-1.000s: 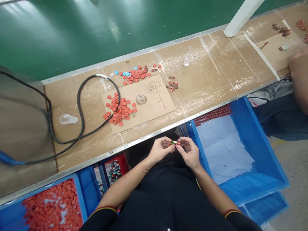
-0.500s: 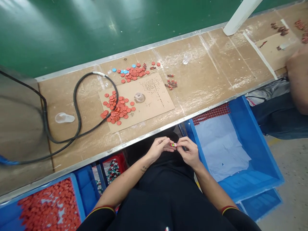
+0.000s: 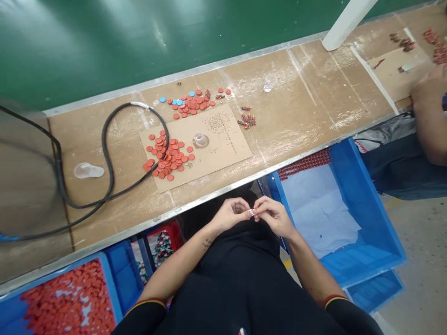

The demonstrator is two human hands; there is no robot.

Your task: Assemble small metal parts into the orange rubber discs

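Observation:
Between my hands, in front of my lap just off the bench edge, is a small red-and-white piece (image 3: pixel 251 212); its kind is too small to make out. My left hand (image 3: pixel 231 214) pinches it from the left with thumb and fingertips. From the right, the thumb and forefinger of my right hand (image 3: pixel 274 216) close on its other end. Beyond them on the bench lies a cardboard sheet (image 3: pixel 216 158) with red discs (image 3: pixel 170 160), a small clear cup (image 3: pixel 200 140) and scattered tiny dark bits (image 3: pixel 217 122).
A black cable (image 3: pixel 110 179) loops over the bench's left part. Small red-brown pieces (image 3: pixel 247 121) lie right of the cardboard. A blue bin (image 3: pixel 377 218) with white paper stands at right, another (image 3: pixel 111 284) with red discs at lower left. A co-worker's arm (image 3: pixel 429 116) is at far right.
The small piece has turned between my fingers: its green and yellow patch no longer shows, and mostly white faces up. My fingers have shifted closer around it; the view has moved slightly.

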